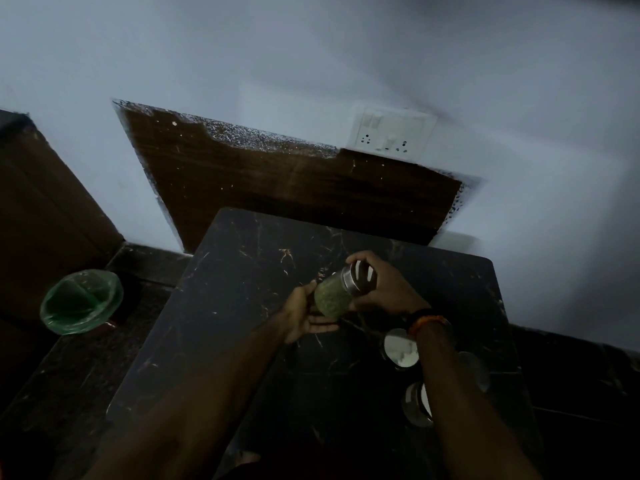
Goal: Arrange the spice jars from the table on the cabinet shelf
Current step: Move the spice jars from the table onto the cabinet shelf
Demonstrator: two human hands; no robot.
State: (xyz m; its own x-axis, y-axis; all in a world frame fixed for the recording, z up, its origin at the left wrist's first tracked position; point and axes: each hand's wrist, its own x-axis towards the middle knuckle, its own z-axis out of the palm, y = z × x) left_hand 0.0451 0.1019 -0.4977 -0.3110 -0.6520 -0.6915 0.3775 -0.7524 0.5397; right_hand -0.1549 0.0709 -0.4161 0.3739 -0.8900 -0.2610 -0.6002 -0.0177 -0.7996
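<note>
A glass spice jar (333, 296) with green contents and a steel lid is tilted above the black marble-patterned table (242, 289). My right hand (384, 285) grips its lid end from above. Under the glass body lies my left hand (304, 315), palm up, fingers straight and touching the jar. Three more steel-lidded jars stand on the table's right side: one (400, 348) beside my right wrist, one (417, 403) nearer me, and a third (474, 370) dim at the right edge. No cabinet shelf is in view.
A green-lined bin (81, 301) stands on the dark floor to the left of the table. A brown wooden panel (277, 181) leans on the white wall behind the table, with a switch and socket plate (393, 131) above it. Brown furniture (45, 209) fills the far left.
</note>
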